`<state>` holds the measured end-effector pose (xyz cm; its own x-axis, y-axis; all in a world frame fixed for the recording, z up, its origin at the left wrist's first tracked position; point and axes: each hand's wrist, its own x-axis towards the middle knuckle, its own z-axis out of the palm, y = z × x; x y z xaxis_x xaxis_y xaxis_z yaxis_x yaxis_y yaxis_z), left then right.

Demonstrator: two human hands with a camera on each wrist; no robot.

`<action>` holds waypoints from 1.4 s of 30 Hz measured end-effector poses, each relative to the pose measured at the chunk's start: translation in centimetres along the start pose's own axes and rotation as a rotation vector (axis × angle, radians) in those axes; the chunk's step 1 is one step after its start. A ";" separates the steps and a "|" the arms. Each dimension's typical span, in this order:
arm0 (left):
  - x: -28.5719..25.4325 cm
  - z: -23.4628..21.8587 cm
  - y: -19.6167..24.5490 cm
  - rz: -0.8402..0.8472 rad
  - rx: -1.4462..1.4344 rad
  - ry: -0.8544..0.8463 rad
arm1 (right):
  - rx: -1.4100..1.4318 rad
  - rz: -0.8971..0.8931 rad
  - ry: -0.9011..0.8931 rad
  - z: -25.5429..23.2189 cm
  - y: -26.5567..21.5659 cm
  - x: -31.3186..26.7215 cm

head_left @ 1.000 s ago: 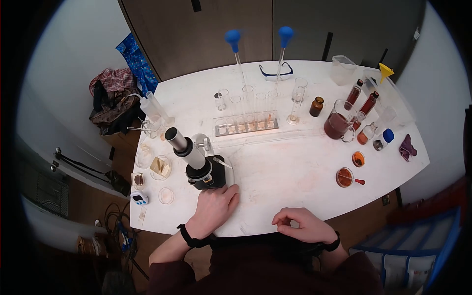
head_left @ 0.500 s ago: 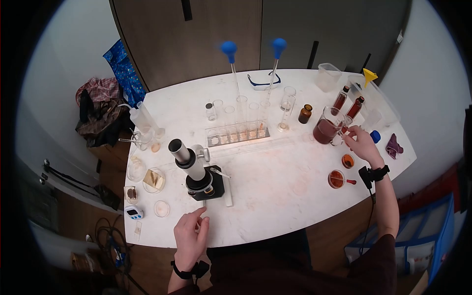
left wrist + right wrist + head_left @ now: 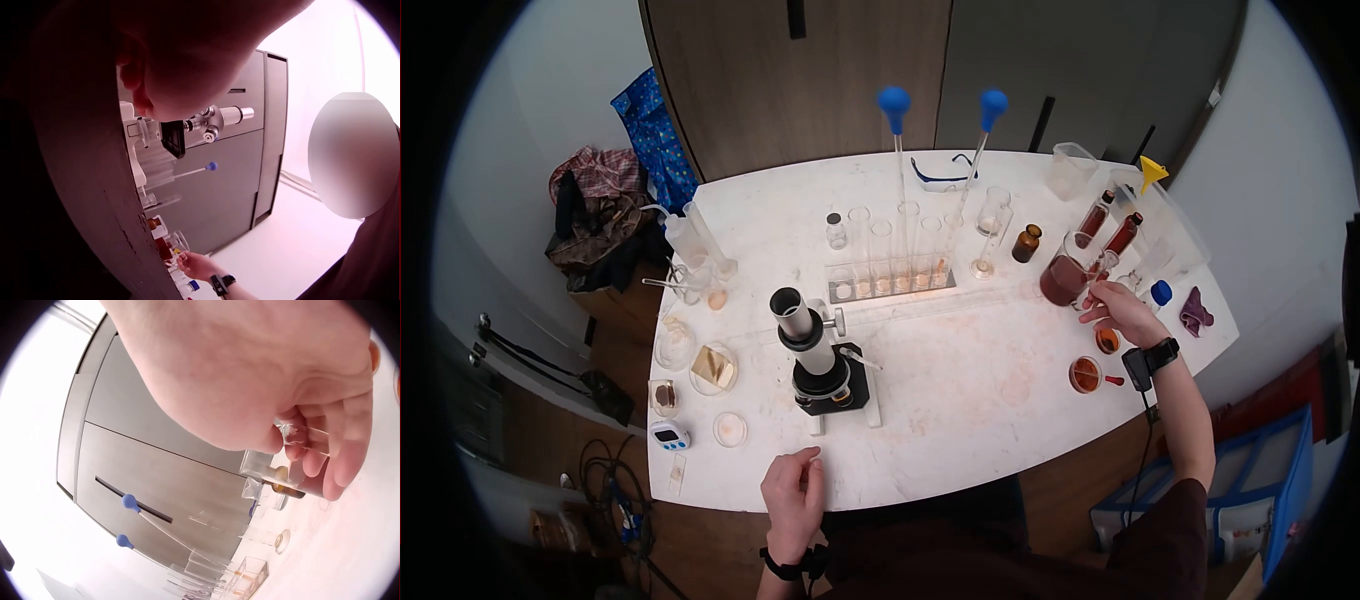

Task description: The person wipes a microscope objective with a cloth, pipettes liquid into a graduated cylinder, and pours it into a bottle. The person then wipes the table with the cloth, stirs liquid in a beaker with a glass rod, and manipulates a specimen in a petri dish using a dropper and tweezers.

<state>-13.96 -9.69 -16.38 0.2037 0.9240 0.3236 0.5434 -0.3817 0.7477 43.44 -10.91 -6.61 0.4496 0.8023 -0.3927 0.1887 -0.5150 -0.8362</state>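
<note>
At the right of the table in the head view, my right hand (image 3: 1128, 312) grips the handle of a glass jug (image 3: 1064, 278) of dark red liquid. The jug stands upright. In the right wrist view the fingers of my right hand (image 3: 250, 375) curl round the clear handle, partly hiding it. My left hand (image 3: 793, 495) lies at the front edge with loosely curled fingers and nothing in them. Above it stands a black and white microscope (image 3: 825, 375). The left wrist view has my left hand (image 3: 194, 69) close up, beside the microscope (image 3: 212, 123).
A test tube rack (image 3: 892, 284) stands mid-table, with blue-bulbed pipettes (image 3: 894, 108) behind. Red bottles (image 3: 1122, 233), a brown bottle (image 3: 1027, 244) and a blue-capped jar (image 3: 1160, 294) surround the jug. Two dishes of orange liquid (image 3: 1085, 375) lie nearer me. Dishes (image 3: 730, 430) and a timer (image 3: 669, 435) are at left.
My right hand has moved from the front edge to the jug at the right and taken its handle. My left hand has drawn back from the microscope's base toward me.
</note>
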 end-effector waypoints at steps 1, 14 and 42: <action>0.0 -0.1 0.0 0.004 0.011 -0.014 | 0.039 0.021 -0.012 0.3 0.0 0.0; -0.2 0.0 -0.2 0.028 -0.006 -0.007 | 0.172 -0.006 -0.200 6.0 -0.8 -6.6; 24.0 -17.4 -4.7 0.123 0.606 0.193 | -0.025 -0.099 -0.519 11.9 1.9 -11.3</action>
<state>-25.79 13.87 -2.06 0.1747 0.8318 0.5268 0.9003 -0.3516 0.2565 28.30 -17.36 -8.28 -0.0617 0.8882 -0.4553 0.2320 -0.4309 -0.8720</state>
